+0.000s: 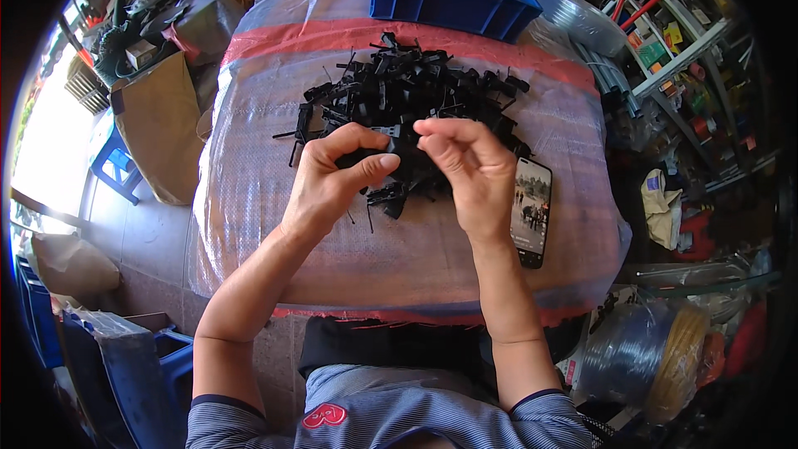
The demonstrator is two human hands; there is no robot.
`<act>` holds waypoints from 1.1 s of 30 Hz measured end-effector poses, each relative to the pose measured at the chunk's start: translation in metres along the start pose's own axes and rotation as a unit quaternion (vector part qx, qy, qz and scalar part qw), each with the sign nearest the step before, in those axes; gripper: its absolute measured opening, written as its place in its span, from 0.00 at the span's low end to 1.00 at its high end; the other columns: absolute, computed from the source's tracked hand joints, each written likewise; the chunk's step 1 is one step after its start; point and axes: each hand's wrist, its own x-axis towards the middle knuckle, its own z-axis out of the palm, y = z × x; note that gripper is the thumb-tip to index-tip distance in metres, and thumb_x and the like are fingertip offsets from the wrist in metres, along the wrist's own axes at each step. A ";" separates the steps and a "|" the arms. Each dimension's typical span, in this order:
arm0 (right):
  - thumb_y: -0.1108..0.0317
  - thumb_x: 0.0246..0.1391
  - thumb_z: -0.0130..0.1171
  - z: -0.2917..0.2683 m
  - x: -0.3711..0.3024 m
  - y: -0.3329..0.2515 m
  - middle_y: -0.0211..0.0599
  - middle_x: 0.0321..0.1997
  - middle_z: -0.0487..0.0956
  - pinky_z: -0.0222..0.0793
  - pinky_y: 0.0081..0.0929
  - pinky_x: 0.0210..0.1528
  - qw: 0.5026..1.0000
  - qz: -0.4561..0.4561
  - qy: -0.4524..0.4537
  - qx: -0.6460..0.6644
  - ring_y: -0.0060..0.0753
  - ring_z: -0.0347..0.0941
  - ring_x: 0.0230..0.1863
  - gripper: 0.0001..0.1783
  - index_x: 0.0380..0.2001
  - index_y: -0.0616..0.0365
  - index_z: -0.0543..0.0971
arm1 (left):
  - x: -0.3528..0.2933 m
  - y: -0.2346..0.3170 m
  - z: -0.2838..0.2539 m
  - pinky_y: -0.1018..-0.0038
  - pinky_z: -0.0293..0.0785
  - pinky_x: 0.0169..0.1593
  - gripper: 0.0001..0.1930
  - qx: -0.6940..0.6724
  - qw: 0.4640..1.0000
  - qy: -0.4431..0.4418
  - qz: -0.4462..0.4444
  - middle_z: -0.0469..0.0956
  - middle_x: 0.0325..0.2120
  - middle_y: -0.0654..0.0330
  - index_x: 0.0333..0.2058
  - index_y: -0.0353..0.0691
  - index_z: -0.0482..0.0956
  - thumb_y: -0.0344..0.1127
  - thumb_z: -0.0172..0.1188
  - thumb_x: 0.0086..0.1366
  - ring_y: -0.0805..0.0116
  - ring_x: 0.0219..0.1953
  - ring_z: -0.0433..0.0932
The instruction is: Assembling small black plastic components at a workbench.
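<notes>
A small black plastic part [394, 136] is pinched between the thumb and index finger of my left hand [326, 176]. To its right, my right hand [484, 176] is closed, with thumb and fingertips together at the part's edge. Whether these fingers grip the same part or something tiny is too small to make out. Both hands are raised over the near side of a heap of black plastic parts [395, 75], several with thin stems poking out. The heap lies on a work surface covered in woven plastic sheet [258, 150] with red bands.
A phone [530, 214] showing a picture lies beside my right wrist. At the far edge stands a blue bin [449, 4] with more black parts. Coiled clear tubing [586, 21] and a crowded metal rack [677, 58] are on the right; a blue stool [116, 158] is left.
</notes>
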 end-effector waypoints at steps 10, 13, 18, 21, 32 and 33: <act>0.72 0.55 0.52 -0.015 -0.001 0.024 0.29 0.35 0.75 0.62 0.16 0.46 0.923 0.222 -0.143 0.281 0.17 0.68 0.40 0.04 0.34 0.59 0.73 | -0.004 0.002 0.002 0.79 0.68 0.37 0.10 0.223 0.930 -0.006 0.291 0.74 0.30 0.56 0.31 0.29 0.76 0.23 0.63 0.48 0.70 0.32 0.74; 0.72 0.55 0.52 -0.014 -0.002 0.026 0.29 0.36 0.74 0.62 0.16 0.45 0.910 0.234 -0.131 0.315 0.16 0.68 0.40 0.04 0.34 0.59 0.72 | -0.007 0.004 0.004 0.78 0.69 0.37 0.10 0.247 0.924 -0.001 0.292 0.74 0.30 0.55 0.31 0.28 0.76 0.22 0.62 0.48 0.70 0.30 0.74; 0.68 0.52 0.56 -0.005 -0.002 0.015 0.30 0.38 0.74 0.63 0.18 0.45 0.981 0.075 -0.173 0.049 0.21 0.69 0.39 0.15 0.43 0.60 0.72 | -0.002 0.009 -0.006 0.81 0.68 0.33 0.07 0.111 0.982 0.035 0.148 0.74 0.26 0.61 0.31 0.32 0.77 0.25 0.61 0.52 0.73 0.27 0.73; 0.67 0.42 0.65 0.002 -0.001 -0.004 0.34 0.38 0.74 0.67 0.24 0.42 0.954 -0.045 -0.193 -0.225 0.30 0.71 0.39 0.28 0.49 0.62 0.70 | 0.006 0.006 -0.015 0.84 0.66 0.31 0.05 -0.078 0.995 0.055 -0.009 0.74 0.22 0.66 0.31 0.36 0.77 0.29 0.59 0.55 0.78 0.25 0.72; 0.77 0.40 0.61 0.008 -0.001 0.014 0.41 0.32 0.72 0.68 0.31 0.32 0.841 -0.280 -0.101 -0.452 0.40 0.70 0.31 0.22 0.43 0.65 0.70 | 0.000 -0.005 -0.003 0.85 0.62 0.30 0.07 -0.028 0.999 0.016 -0.034 0.73 0.21 0.66 0.30 0.35 0.76 0.32 0.61 0.55 0.82 0.25 0.69; 0.78 0.41 0.60 0.009 -0.001 0.013 0.42 0.31 0.71 0.68 0.32 0.32 0.833 -0.276 -0.109 -0.466 0.41 0.69 0.31 0.22 0.43 0.65 0.69 | 0.000 -0.005 -0.003 0.85 0.62 0.30 0.07 -0.028 0.999 0.017 -0.032 0.73 0.21 0.66 0.30 0.35 0.76 0.32 0.61 0.55 0.82 0.25 0.69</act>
